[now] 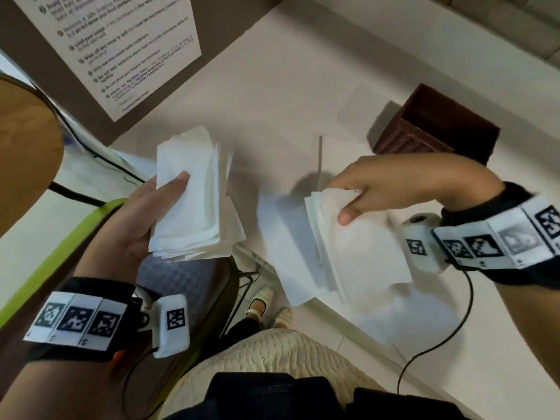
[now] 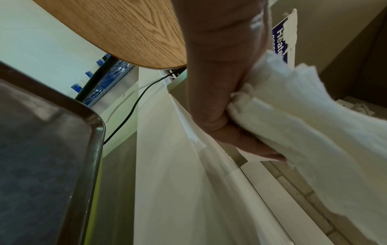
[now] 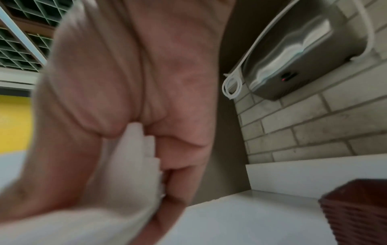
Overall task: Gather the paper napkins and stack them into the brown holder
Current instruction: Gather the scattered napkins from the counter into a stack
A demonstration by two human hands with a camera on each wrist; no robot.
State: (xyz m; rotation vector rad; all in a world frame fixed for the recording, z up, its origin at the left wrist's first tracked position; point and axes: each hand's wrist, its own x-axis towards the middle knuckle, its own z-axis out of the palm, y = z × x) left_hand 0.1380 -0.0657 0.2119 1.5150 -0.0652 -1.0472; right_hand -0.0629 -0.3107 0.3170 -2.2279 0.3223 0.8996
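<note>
Pinching one wad of paper napkins between right hand thumb and curled fingers, clamping the other stack in the left hand. Squaring both wads together first, then lowering edge-on into the empty brown holder, just beyond the right hand on the white counter.

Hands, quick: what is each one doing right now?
Left hand: fingers grip a stack of napkins.
Right hand: fingers pinch another bunch of napkins.
</note>
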